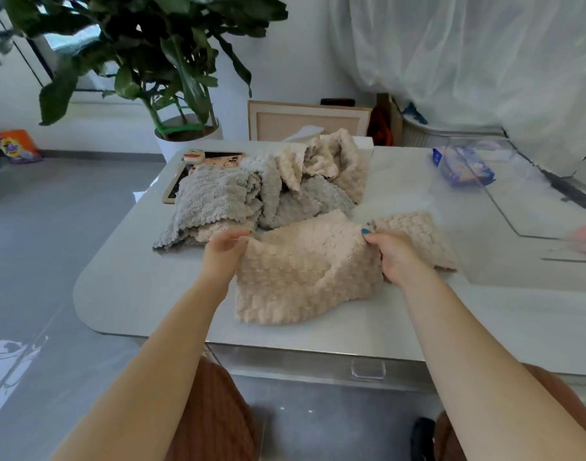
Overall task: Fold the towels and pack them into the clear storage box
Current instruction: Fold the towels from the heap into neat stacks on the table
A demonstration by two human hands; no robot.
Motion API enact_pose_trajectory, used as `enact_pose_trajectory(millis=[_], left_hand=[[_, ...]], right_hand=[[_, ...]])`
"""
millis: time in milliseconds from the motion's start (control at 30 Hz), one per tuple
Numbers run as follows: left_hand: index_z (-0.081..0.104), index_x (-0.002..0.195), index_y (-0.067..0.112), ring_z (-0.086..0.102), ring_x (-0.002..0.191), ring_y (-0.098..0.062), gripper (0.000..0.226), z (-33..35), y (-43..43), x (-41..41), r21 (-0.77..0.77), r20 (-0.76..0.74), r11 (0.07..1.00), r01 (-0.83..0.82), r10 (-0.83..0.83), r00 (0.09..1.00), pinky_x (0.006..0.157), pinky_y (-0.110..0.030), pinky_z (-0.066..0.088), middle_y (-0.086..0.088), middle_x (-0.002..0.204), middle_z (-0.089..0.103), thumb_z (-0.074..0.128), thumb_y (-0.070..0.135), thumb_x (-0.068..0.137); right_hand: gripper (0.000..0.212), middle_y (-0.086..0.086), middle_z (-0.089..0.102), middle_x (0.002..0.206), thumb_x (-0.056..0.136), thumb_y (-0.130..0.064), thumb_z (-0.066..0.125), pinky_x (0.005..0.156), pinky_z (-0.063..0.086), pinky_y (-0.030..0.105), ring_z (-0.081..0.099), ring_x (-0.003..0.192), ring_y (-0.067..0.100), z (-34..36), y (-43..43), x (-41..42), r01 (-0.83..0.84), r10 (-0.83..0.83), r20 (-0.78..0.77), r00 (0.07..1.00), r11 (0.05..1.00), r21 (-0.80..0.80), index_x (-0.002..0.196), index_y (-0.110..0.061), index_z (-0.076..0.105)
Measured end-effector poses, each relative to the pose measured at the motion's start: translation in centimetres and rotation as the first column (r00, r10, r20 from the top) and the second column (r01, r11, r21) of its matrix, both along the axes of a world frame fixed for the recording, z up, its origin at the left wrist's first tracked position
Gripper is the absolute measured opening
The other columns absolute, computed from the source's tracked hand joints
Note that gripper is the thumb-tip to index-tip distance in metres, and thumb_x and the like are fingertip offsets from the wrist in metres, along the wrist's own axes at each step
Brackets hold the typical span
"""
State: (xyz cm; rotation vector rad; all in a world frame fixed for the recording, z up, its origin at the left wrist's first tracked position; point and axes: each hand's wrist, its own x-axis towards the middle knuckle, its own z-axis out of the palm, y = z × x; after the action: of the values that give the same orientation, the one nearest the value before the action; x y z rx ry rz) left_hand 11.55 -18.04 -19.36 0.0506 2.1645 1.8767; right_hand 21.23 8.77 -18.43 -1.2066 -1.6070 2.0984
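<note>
A beige bubble-textured towel (301,274) lies half folded on the white table (135,287) in front of me. My left hand (223,251) pinches its upper left corner and my right hand (394,254) grips its upper right part. Beyond my right hand, a flat part of the beige towel (414,231) shows. A heap of grey and beige towels (268,191) is piled further back. The clear storage box (531,207) stands at the right, its walls hard to make out.
A blue packet (464,166) lies near the clear box. A patterned board (211,164) sits under the heap's far left. A potted plant (172,81) and a framed board (308,119) stand behind the table. A detergent bag (15,146) sits on the floor, far left.
</note>
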Motion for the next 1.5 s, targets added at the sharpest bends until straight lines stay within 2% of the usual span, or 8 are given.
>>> enact_pose_trajectory(millis=[200, 333, 667, 767, 1000, 1133, 1300, 1500], left_hand=[[0.069, 0.111, 0.011, 0.052, 0.069, -0.014, 0.030, 2.7, 1.1, -0.5, -0.321, -0.203, 0.939, 0.126, -0.198, 0.959, 0.071, -0.023, 0.047, -0.002, 0.078, 0.053, 0.075, 0.016, 0.083], [0.069, 0.112, 0.015, 0.051, 0.071, -0.016, 0.022, 4.1, 1.0, -0.6, -0.457, -0.364, 0.890, 0.000, -0.187, 0.913, 0.062, -0.025, 0.041, -0.009, 0.087, 0.061, 0.064, 0.019, 0.091], [0.070, 0.096, 0.007, 0.053, 0.078, -0.020, 0.013, 5.4, -0.3, -1.1, -0.543, -0.506, 0.823, -0.166, -0.163, 0.847, 0.069, -0.028, 0.037, -0.006, 0.081, 0.062, 0.058, 0.013, 0.093], [0.065, 0.088, 0.015, 0.053, 0.090, -0.021, 0.007, 5.3, -0.6, -1.9, -0.486, -0.445, 0.873, -0.051, -0.196, 0.874, 0.077, -0.033, 0.042, -0.008, 0.096, 0.058, 0.059, 0.016, 0.092], [0.061, 0.097, 0.016, 0.067, 0.088, -0.023, 0.018, 6.2, 0.4, -0.7, 0.305, 0.079, 0.950, 0.064, -0.092, 0.993, 0.082, -0.041, 0.052, -0.004, 0.093, 0.069, 0.048, 0.030, 0.098], [0.066, 0.108, 0.014, 0.071, 0.087, -0.028, 0.041, 3.9, 2.0, -0.8, 0.135, 0.299, 0.983, -0.125, 0.080, 0.951, 0.077, -0.048, 0.058, -0.009, 0.099, 0.072, 0.058, 0.049, 0.087], [0.061, 0.114, -0.004, 0.069, 0.079, -0.022, 0.029, -1.1, 2.4, -0.4, 0.217, 0.449, 0.975, -0.046, -0.058, 0.892, 0.057, -0.030, 0.058, -0.016, 0.099, 0.071, 0.066, 0.006, 0.087], [0.054, 0.067, 0.007, 0.052, 0.068, -0.025, 0.029, -4.2, 1.7, -0.6, -0.141, 0.248, 0.987, -0.084, 0.117, 0.962, 0.064, -0.035, 0.045, -0.013, 0.073, 0.054, 0.068, 0.021, 0.087]], right_hand=[[0.020, 0.004, 0.067, 0.078, 0.091, 0.002, 0.050, 0.056, 0.051, 0.021, 0.062, 0.069, 0.016, 1.2, 1.0, 2.3, 0.061, -0.074, -0.229, 0.971, 0.996, -0.062, 0.083, -0.013, 0.060], [0.013, 0.010, 0.069, 0.089, 0.091, -0.009, 0.052, 0.075, 0.054, 0.032, 0.067, 0.079, 0.023, 1.6, 1.7, 2.5, -0.075, 0.004, -0.250, 0.968, 0.959, -0.274, 0.095, -0.007, 0.065], [0.009, 0.002, 0.066, 0.094, 0.084, -0.010, 0.070, 0.082, 0.044, 0.029, 0.057, 0.091, 0.015, 2.6, 1.8, 1.5, 0.118, -0.053, -0.322, 0.945, 0.976, 0.185, 0.080, -0.018, 0.068], [0.023, 0.001, 0.066, 0.108, 0.085, -0.006, 0.064, 0.093, 0.044, 0.030, 0.059, 0.107, 0.015, 3.5, 1.9, 1.5, 0.113, -0.061, -0.457, 0.888, 0.990, 0.087, 0.067, -0.020, 0.059], [0.019, -0.002, 0.063, 0.074, 0.089, -0.014, 0.064, 0.070, 0.049, 0.028, 0.060, 0.074, 0.014, 4.3, 1.6, 1.3, 0.157, -0.033, -0.463, 0.886, 0.960, 0.231, 0.071, -0.021, 0.064], [0.031, 0.006, 0.065, 0.103, 0.084, -0.010, 0.068, 0.073, 0.054, 0.033, 0.063, 0.081, 0.019, 3.1, 1.8, 0.6, -0.078, 0.120, -0.140, 0.983, 0.959, 0.274, 0.113, -0.020, 0.064], [0.074, 0.011, 0.059, 0.123, 0.076, 0.010, 0.065, 0.080, 0.058, 0.044, 0.064, 0.098, 0.028, -0.1, 1.9, 1.3, -0.360, 0.340, 0.119, 0.933, 0.879, 0.312, 0.141, -0.018, 0.042], [0.013, 0.015, 0.067, 0.088, 0.079, -0.005, 0.069, 0.064, 0.043, 0.032, 0.057, 0.073, 0.021, -1.9, 1.6, 1.6, -0.222, 0.171, 0.156, 0.973, 0.885, 0.410, 0.091, -0.006, 0.064]])
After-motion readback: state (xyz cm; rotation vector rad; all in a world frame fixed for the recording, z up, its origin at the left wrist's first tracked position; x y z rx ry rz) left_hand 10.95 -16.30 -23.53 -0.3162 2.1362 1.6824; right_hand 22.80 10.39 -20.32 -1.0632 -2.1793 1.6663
